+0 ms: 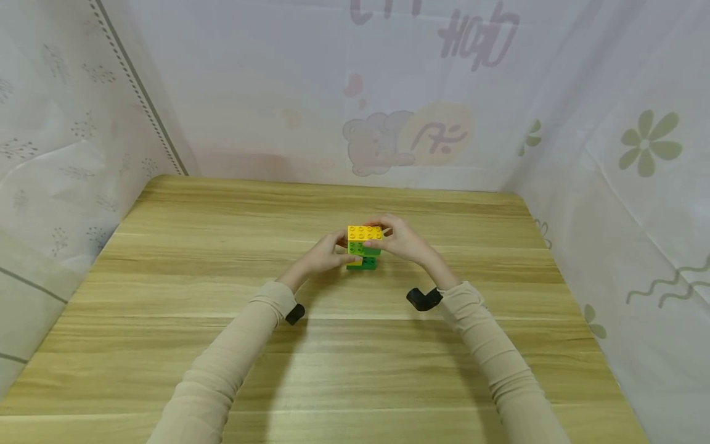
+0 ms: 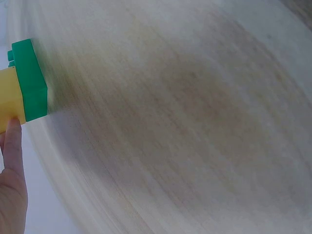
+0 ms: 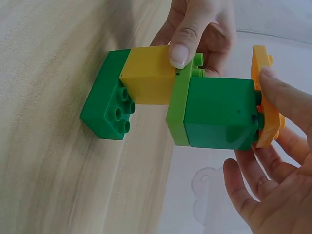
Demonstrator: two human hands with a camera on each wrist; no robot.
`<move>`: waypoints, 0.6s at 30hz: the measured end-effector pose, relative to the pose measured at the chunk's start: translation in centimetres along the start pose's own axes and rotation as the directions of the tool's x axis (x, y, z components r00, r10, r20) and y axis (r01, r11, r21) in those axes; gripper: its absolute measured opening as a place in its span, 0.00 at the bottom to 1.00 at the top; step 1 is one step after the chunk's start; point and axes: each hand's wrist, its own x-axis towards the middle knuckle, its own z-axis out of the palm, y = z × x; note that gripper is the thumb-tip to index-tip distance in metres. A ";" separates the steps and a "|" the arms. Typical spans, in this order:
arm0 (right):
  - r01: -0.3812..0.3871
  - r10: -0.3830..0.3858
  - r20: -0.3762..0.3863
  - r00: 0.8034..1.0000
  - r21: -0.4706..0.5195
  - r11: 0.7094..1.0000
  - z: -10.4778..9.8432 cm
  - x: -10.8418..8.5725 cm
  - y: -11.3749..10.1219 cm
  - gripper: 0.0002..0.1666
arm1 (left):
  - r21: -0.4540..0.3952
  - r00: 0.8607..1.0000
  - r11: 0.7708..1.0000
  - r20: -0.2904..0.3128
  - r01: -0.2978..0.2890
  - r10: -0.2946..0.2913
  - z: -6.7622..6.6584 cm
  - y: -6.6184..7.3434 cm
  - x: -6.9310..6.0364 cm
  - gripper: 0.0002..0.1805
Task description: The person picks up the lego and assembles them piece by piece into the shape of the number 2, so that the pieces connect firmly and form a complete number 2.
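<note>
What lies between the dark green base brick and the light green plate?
A yellow block, seen between base brick and light green plate in the right wrist view.

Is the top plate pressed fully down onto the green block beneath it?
No, studs on the green block show beneath the top plate.

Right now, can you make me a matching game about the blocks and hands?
1. left hand
2. right hand
3. lime piece
4. table

A. has its thumb on the top piece
B. striped like wood
C. between the yellow block and the upper green block
D. has a fingertip on the yellow block

Pairs: 1-D, 2-A, 3-C, 4-B
</note>
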 end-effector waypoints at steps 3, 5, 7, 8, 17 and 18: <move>-0.009 0.009 -0.002 1.000 0.030 1.000 0.0 0.0 0.3 0.26 | 0.000 1.000 1.000 -0.005 -0.001 0.001 0.0 -0.1 0.0 0.21; -0.015 0.015 -0.007 1.000 0.053 0.998 0.1 0.0 0.5 0.26 | -0.001 1.000 1.000 -0.002 -0.005 0.005 0.0 -0.1 0.0 0.20; -0.016 0.017 -0.015 1.000 0.076 0.997 0.1 0.0 0.6 0.26 | -0.006 1.000 1.000 0.002 -0.007 0.007 0.0 -0.1 0.0 0.21; -0.016 0.017 -0.019 1.000 0.085 0.996 0.1 0.0 0.6 0.27 | -0.008 1.000 1.000 0.003 -0.008 0.008 0.0 -0.1 0.0 0.21; -0.015 0.024 -0.078 0.997 0.105 0.994 0.5 -0.1 0.8 0.27 | 0.001 1.000 1.000 0.002 -0.012 0.012 0.0 -0.2 0.0 0.22; -0.020 0.029 -0.083 0.996 0.108 0.994 0.5 -0.1 0.8 0.27 | 0.001 1.000 1.000 0.003 -0.013 0.013 0.0 -0.2 0.0 0.22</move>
